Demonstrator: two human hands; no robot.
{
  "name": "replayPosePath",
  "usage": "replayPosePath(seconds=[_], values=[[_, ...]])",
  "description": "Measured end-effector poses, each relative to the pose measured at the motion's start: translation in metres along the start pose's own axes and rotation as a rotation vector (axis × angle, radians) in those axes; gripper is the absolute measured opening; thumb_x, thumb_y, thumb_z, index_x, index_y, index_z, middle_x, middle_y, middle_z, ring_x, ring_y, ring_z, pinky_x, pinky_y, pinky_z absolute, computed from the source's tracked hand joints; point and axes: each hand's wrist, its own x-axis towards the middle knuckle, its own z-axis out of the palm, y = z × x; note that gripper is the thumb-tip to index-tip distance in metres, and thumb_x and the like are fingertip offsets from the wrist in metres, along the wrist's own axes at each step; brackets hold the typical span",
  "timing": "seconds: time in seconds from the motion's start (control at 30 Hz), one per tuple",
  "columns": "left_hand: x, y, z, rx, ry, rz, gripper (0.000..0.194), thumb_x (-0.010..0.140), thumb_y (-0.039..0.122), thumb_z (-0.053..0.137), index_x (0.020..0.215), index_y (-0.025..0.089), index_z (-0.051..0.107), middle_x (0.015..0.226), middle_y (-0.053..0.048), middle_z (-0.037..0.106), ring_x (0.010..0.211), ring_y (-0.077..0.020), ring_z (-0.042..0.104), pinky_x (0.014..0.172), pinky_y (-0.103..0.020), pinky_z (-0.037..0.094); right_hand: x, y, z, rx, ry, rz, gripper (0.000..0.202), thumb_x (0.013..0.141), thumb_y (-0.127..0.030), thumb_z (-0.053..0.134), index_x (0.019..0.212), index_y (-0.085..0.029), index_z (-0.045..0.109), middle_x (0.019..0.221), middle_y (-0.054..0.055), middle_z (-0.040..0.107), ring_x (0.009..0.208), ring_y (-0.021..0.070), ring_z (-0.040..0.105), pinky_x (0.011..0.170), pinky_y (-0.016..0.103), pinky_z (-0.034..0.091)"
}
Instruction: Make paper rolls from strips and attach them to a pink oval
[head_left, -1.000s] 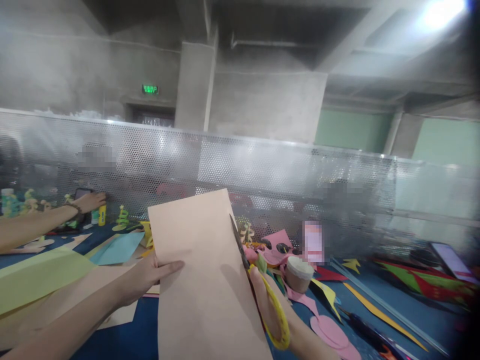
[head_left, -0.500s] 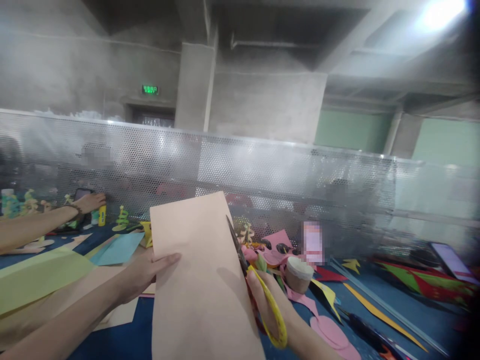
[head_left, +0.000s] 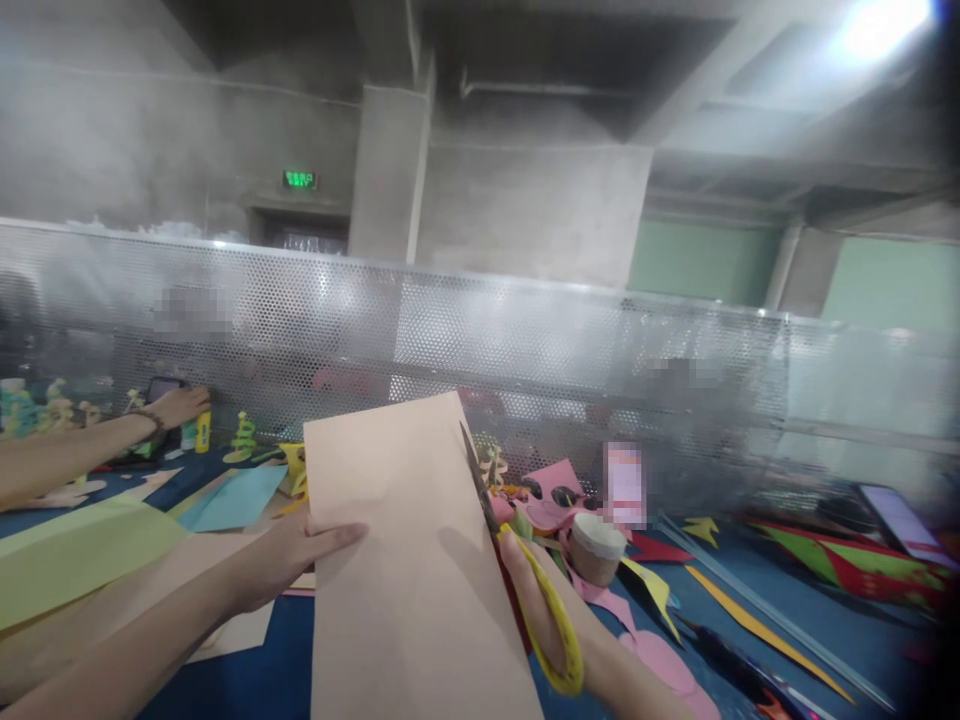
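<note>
A large beige sheet of paper [head_left: 409, 560] is held up in front of me. My left hand [head_left: 304, 550] pinches its left edge, thumb on the near face and fingers hidden behind. In my right hand [head_left: 551, 600] are scissors with yellow handles [head_left: 555, 630], gripped through the loops. Their dark blades lie along the sheet's right edge, near its upper right corner. One blade shows in front of the paper; whether the blades are fully closed cannot be made out.
Pink paper scraps [head_left: 551, 510], a white-topped cup [head_left: 596, 548] and a lit phone [head_left: 626, 485] stand right of the sheet. Coloured paper sheets [head_left: 82, 550] lie left. Another person's hand [head_left: 180, 405] reaches toward a glue stick [head_left: 203, 430]. A perforated metal screen [head_left: 487, 320] runs behind.
The paper, my left hand and the scissors have shifted slightly right and down together. The other person's hand has hardly moved.
</note>
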Motion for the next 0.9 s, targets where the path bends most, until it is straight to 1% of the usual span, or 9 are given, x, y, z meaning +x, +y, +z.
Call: replayPosePath(seconds=[0.17, 0.3, 0.4, 0.5, 0.6, 0.67, 0.77, 0.83, 0.9], values=[[-0.001, 0.003, 0.001, 0.005, -0.009, -0.017, 0.057, 0.072, 0.042, 0.061, 0.123, 0.020, 0.047, 0.111, -0.008, 0.062, 0.103, -0.0281, 0.056, 0.087, -0.039, 0.043, -0.001, -0.005, 0.001, -0.004, 0.034, -0.043, 0.059, 0.083, -0.058, 0.028, 0.091, -0.014, 0.065, 0.083, 0.008, 0.068, 0.076, 0.0234, 0.060, 0.070, 0.031, 0.047], [-0.002, 0.008, 0.004, 0.001, -0.019, -0.020, 0.058, 0.072, 0.041, 0.061, 0.124, 0.021, 0.045, 0.112, -0.008, 0.061, 0.103, -0.0278, 0.056, 0.088, -0.039, 0.043, -0.002, -0.006, 0.003, -0.040, 0.078, -0.076, 0.061, 0.083, -0.059, 0.026, 0.092, -0.014, 0.065, 0.083, 0.009, 0.068, 0.077, 0.0240, 0.061, 0.072, 0.032, 0.047], [-0.002, 0.009, 0.004, -0.006, -0.018, 0.006, 0.056, 0.072, 0.040, 0.062, 0.123, 0.023, 0.046, 0.114, -0.006, 0.060, 0.107, -0.0272, 0.053, 0.089, -0.039, 0.042, -0.002, -0.004, 0.004, -0.076, 0.110, -0.086, 0.059, 0.084, -0.057, 0.027, 0.090, -0.013, 0.066, 0.083, 0.010, 0.068, 0.080, 0.0252, 0.060, 0.075, 0.033, 0.046], [-0.002, 0.006, 0.004, -0.022, -0.033, 0.004, 0.053, 0.073, 0.039, 0.061, 0.122, 0.022, 0.048, 0.116, -0.006, 0.059, 0.106, -0.0276, 0.053, 0.089, -0.039, 0.042, -0.002, 0.001, 0.005, -0.116, 0.132, -0.061, 0.057, 0.084, -0.056, 0.026, 0.087, -0.015, 0.066, 0.080, 0.008, 0.068, 0.077, 0.0242, 0.060, 0.072, 0.032, 0.046], [-0.002, 0.004, 0.001, -0.083, -0.039, -0.026, 0.055, 0.071, 0.038, 0.063, 0.121, 0.020, 0.049, 0.117, -0.008, 0.059, 0.105, -0.0297, 0.054, 0.088, -0.041, 0.043, -0.001, 0.005, 0.007, -0.104, 0.137, -0.074, 0.055, 0.084, -0.055, 0.026, 0.087, -0.018, 0.066, 0.081, 0.007, 0.068, 0.077, 0.0227, 0.060, 0.069, 0.029, 0.046], [-0.001, 0.003, -0.001, -0.166, -0.002, -0.043, 0.060, 0.068, 0.042, 0.065, 0.120, 0.019, 0.049, 0.117, -0.009, 0.058, 0.107, -0.0309, 0.052, 0.088, -0.041, 0.043, -0.001, 0.005, 0.007, -0.086, 0.140, -0.076, 0.053, 0.084, -0.055, 0.029, 0.083, -0.017, 0.066, 0.079, 0.007, 0.067, 0.078, 0.0228, 0.060, 0.070, 0.029, 0.046], [-0.001, 0.005, -0.003, -0.181, 0.090, -0.073, 0.063, 0.064, 0.044, 0.067, 0.118, 0.018, 0.051, 0.115, -0.010, 0.060, 0.108, -0.0309, 0.051, 0.088, -0.039, 0.044, -0.002, 0.001, 0.006, -0.104, 0.128, -0.025, 0.050, 0.083, -0.054, 0.032, 0.067, -0.016, 0.062, 0.065, 0.005, 0.064, 0.065, 0.0212, 0.058, 0.063, 0.030, 0.045], [-0.001, 0.007, -0.002, -0.127, 0.094, -0.077, 0.060, 0.065, 0.040, 0.068, 0.118, 0.018, 0.051, 0.115, -0.011, 0.060, 0.107, -0.0299, 0.053, 0.088, -0.038, 0.044, -0.002, -0.003, 0.005, -0.118, 0.118, -0.020, 0.050, 0.083, -0.053, 0.033, 0.058, -0.017, 0.057, 0.060, 0.004, 0.062, 0.058, 0.0191, 0.055, 0.058, 0.029, 0.044], [0.000, 0.007, 0.000, -0.095, 0.083, -0.069, 0.059, 0.065, 0.039, 0.068, 0.118, 0.019, 0.051, 0.115, -0.011, 0.059, 0.106, -0.0296, 0.054, 0.086, -0.039, 0.045, -0.003, -0.005, 0.004, -0.104, 0.101, -0.044, 0.048, 0.084, -0.052, 0.033, 0.059, -0.018, 0.056, 0.062, 0.004, 0.062, 0.058, 0.0185, 0.055, 0.058, 0.028, 0.044]])
